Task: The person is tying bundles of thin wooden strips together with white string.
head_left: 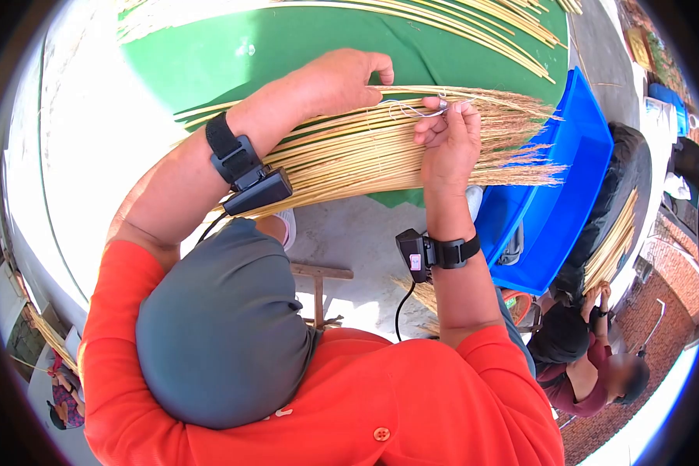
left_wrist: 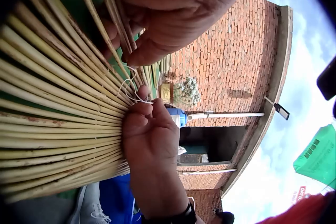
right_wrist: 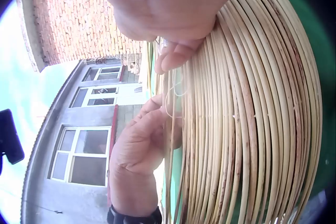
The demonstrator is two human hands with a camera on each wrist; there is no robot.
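Observation:
Long straw-coloured stalks (head_left: 349, 155) with brushy seed heads (head_left: 512, 147) lie side by side, with rows of white stitches across them. At the far edge of this row, my left hand (head_left: 338, 81) grips a stalk or two between thumb and fingers. My right hand (head_left: 452, 140) pinches white thread (head_left: 404, 109) between thumb and forefinger, close to the seed heads. A small silvery band shows at its fingers. In the left wrist view, the thread (left_wrist: 127, 85) loops around the edge stalks between both hands. The right wrist view shows my left hand's fingers (right_wrist: 142, 134) partly behind the edge stalks.
Loose stalks (head_left: 474, 23) lie farther back on the green cloth (head_left: 202, 62). To the right are a blue bin (head_left: 582, 155) and a dark bag-like thing beside it. Another person (head_left: 590, 365) handles stalks at lower right. A wooden stool (head_left: 318, 273) stands below the row.

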